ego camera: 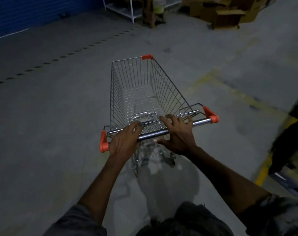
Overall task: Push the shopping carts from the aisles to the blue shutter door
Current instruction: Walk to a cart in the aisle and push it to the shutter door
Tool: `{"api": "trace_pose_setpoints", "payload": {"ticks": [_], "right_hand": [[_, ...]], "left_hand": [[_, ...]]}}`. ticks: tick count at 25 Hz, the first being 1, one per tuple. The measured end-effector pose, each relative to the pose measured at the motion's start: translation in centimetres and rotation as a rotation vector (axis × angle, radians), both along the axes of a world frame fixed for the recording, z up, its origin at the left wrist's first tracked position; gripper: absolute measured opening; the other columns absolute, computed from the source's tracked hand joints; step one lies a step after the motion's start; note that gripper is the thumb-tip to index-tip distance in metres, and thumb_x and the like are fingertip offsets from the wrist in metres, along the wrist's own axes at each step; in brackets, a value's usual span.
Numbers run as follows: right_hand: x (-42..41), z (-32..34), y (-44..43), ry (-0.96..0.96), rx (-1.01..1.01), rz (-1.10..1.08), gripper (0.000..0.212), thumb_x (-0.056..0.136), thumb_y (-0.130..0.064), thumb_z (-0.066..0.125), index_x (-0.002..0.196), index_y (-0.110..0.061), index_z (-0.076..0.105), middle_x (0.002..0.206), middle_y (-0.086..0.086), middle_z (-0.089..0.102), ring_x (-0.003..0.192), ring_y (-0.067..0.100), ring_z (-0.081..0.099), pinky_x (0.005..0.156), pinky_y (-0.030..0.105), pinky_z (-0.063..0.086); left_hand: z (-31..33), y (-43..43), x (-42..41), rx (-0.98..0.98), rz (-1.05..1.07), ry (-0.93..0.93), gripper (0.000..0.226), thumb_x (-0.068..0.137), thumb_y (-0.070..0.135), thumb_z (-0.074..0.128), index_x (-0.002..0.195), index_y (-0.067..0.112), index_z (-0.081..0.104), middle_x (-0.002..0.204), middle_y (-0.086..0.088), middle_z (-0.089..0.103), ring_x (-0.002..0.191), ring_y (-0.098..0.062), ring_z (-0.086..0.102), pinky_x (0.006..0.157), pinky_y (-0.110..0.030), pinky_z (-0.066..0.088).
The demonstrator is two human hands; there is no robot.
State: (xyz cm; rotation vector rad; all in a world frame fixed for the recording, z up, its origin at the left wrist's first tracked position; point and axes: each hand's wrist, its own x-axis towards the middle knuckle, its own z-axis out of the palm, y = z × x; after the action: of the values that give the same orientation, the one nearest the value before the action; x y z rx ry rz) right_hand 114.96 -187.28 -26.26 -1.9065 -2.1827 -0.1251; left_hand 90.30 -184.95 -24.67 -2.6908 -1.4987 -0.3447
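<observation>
An empty wire shopping cart (141, 86) with orange corner caps stands on the concrete floor right in front of me. Its chrome handle bar (200, 122) runs across the near end. My left hand (123, 141) is wrapped around the left part of the bar. My right hand (177, 133) lies over the bar right of centre, thumb under it and fingers spread loosely on top. The blue shutter door (22, 14) fills the far left corner.
A white metal rack (126, 9) stands beside the door at the back. Cardboard boxes (230, 12) are piled at the far right. A dark shelf end (288, 142) with a yellow floor line sits close on my right. A dotted line crosses the floor at left.
</observation>
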Motion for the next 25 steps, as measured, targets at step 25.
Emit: {"api": "trace_pose_setpoints", "payload": {"ticks": [25], "right_hand": [[-4.6, 3.8, 52.3, 0.030, -0.359, 0.434, 0.071, 0.077, -0.098, 0.038, 0.094, -0.034, 0.064, 0.081, -0.008, 0.068, 0.075, 0.012, 0.064, 0.081, 0.031, 0.052]], "left_hand": [[-0.7, 43.0, -4.7, 0.117, 0.300, -0.013, 0.050, 0.099, 0.067, 0.040, 0.096, 0.024, 0.065, 0.080, -0.001, 0.071, 0.069, -0.026, 0.069, 0.057, -0.030, 0.043]]}}
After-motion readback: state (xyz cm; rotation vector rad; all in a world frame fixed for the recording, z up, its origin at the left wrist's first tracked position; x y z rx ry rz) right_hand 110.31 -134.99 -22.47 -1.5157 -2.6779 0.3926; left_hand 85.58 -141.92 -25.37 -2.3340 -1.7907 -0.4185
